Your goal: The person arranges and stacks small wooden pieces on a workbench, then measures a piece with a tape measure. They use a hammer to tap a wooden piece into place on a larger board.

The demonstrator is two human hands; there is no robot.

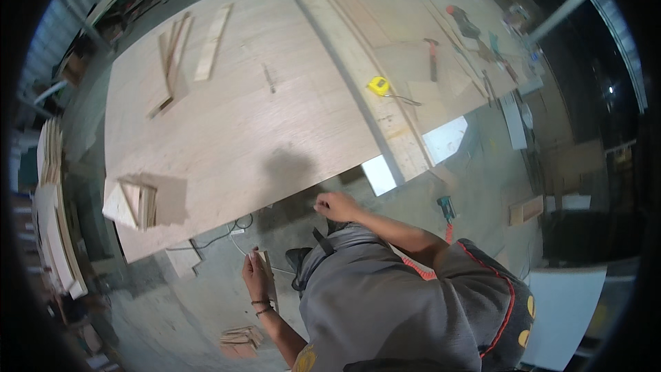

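Wooden piece (270, 278), one, in grip of left hand (255, 275); right hand (334, 206) half-curled, contents unclear.

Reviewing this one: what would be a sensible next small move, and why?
Probably bring the pale wooden piece in the left hand up over the tabletop. It is held out beyond the near edge, while a small wood stack sits at the near-left corner; the right hand appears to hold nothing, so it could help steady the piece.

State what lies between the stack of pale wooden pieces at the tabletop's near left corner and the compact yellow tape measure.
In the head view: bare pale wooden tabletop, then a long grey strip.
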